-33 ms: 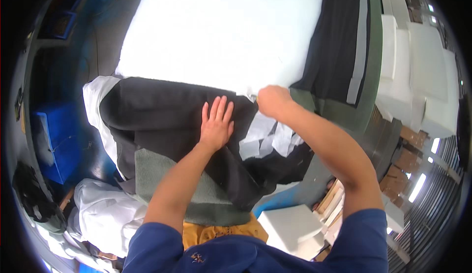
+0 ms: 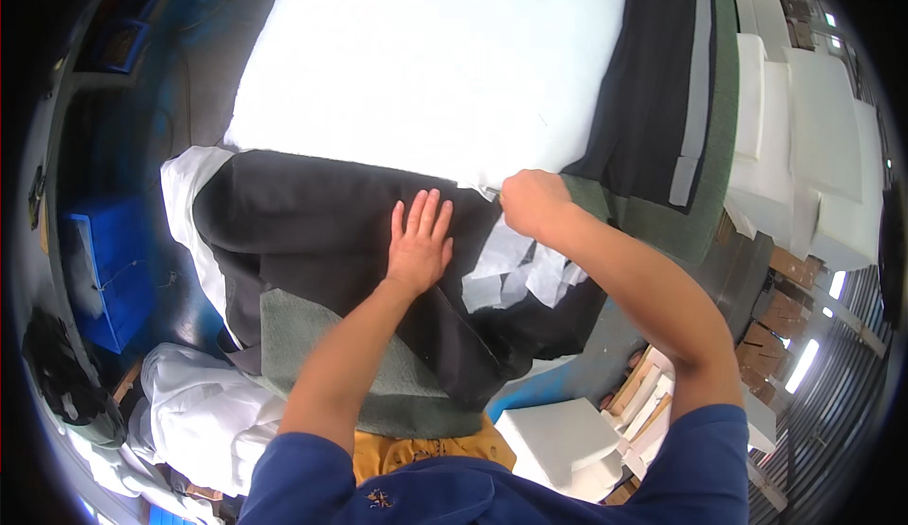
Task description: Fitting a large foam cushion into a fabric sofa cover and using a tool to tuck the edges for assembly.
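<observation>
A large white cushion (image 2: 426, 61) lies on the work table, and a black fabric cover (image 2: 303, 222) is drawn over its near end. My left hand (image 2: 419, 241) lies flat on the black cover with its fingers spread, pressing it down. My right hand (image 2: 530, 199) is closed in a fist at the cover's upper edge, where the black fabric meets the white cushion, and pinches that edge. White patches of lining (image 2: 515, 270) show just below my right wrist.
Green felt (image 2: 724, 156) covers the table. Another black fabric piece with a grey strip (image 2: 662, 90) lies at the right. White foam blocks (image 2: 804, 128) are stacked far right, more foam (image 2: 558, 440) lies near my body. A blue crate (image 2: 113, 270) and a heap of white cloth (image 2: 199, 411) are at the left.
</observation>
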`<state>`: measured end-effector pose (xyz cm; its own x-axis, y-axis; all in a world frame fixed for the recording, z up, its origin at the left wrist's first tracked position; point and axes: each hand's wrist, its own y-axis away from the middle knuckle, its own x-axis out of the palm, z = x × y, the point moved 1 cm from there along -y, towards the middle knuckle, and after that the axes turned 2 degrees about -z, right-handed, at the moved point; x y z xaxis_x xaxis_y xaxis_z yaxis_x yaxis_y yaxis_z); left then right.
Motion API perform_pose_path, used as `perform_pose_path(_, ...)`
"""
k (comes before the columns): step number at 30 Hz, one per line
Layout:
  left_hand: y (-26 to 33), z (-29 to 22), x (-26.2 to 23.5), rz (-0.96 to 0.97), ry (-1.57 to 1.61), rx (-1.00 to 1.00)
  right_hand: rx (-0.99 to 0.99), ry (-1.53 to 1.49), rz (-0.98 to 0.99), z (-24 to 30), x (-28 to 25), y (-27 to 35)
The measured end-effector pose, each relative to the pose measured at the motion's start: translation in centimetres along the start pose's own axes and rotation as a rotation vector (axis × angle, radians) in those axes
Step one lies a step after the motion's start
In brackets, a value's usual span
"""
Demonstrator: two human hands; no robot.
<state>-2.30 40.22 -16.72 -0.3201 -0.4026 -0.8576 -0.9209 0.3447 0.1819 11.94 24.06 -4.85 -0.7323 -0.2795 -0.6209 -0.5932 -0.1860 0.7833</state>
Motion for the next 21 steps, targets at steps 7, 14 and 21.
perform_pose_path(7,-1.1,-0.8,-0.6,-0.059,0.010,0.014,-0.028,0.082,0.027,0.1,-1.0,-1.6)
perform_pose_path(14,-0.8,-2.2,0.2,0.002,0.035,0.043,0.169,0.054,-0.081,-1.8,4.6,-0.6)
perform_pose_path(21,-1.8,-2.3,0.6,-0.050,0.082,0.052,0.114,0.161,-0.092,-0.8,2.9,-1.9)
